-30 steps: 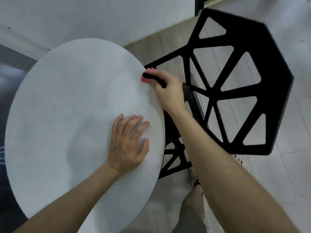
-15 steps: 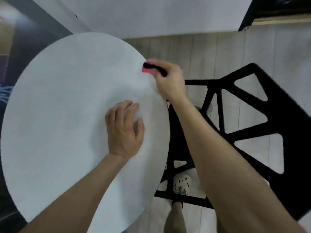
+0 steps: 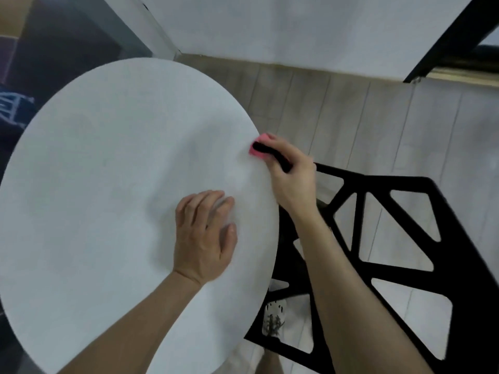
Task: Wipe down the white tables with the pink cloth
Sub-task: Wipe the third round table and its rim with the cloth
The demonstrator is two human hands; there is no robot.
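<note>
The right hand point(image 3: 291, 179) grips the cloth point(image 3: 255, 151) at the table's point(image 3: 108, 184) right rim, fingers curled round it; a black band point(image 3: 272, 152), perhaps a strap, crosses them; nearly all the top lies left of the cloth, so the next stroke likely runs inward; the left hand point(image 3: 202, 238) rests on the top nearer the middle, fingers loosely bent, holding nothing.

Black chair point(image 3: 399, 255) hard against table point(image 3: 108, 184)

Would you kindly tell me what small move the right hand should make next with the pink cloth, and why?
Probably sweep the pink cloth inward from the rim across the white table: the right hand grips it at the table's right edge, and the left hand rests on the top.
</note>
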